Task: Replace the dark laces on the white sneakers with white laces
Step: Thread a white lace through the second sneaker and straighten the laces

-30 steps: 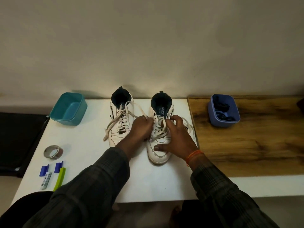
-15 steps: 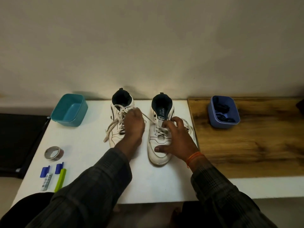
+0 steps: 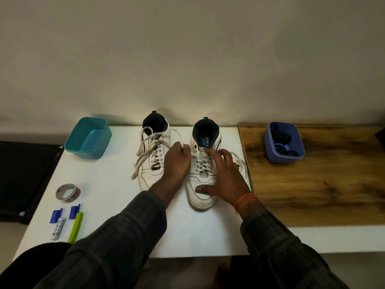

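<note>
Two white sneakers stand side by side on the white table point(image 3: 116, 205), toes toward me. The left sneaker point(image 3: 151, 161) carries a white lace with loose ends trailing to its left. The right sneaker point(image 3: 203, 170) is laced in white over its lower eyelets. My left hand point(image 3: 177, 161) pinches a white lace end point(image 3: 179, 137) between the two shoes, pulled up and left. My right hand point(image 3: 220, 174) rests spread on the right sneaker, thumb on the toe, fingers near the upper eyelets. The dark laces point(image 3: 281, 142) lie in the blue tub point(image 3: 283, 158).
An empty teal tub point(image 3: 88, 138) sits at the table's back left. A tape roll point(image 3: 67, 192), two blue caps point(image 3: 64, 212), a small white tube point(image 3: 58, 228) and a green marker point(image 3: 76, 227) lie front left. A wooden top point(image 3: 323, 184) adjoins on the right.
My left hand has drawn the lace end away from the right sneaker toward the left sneaker, then back near the gap. My right hand's fingers have spread out over the right sneaker.
</note>
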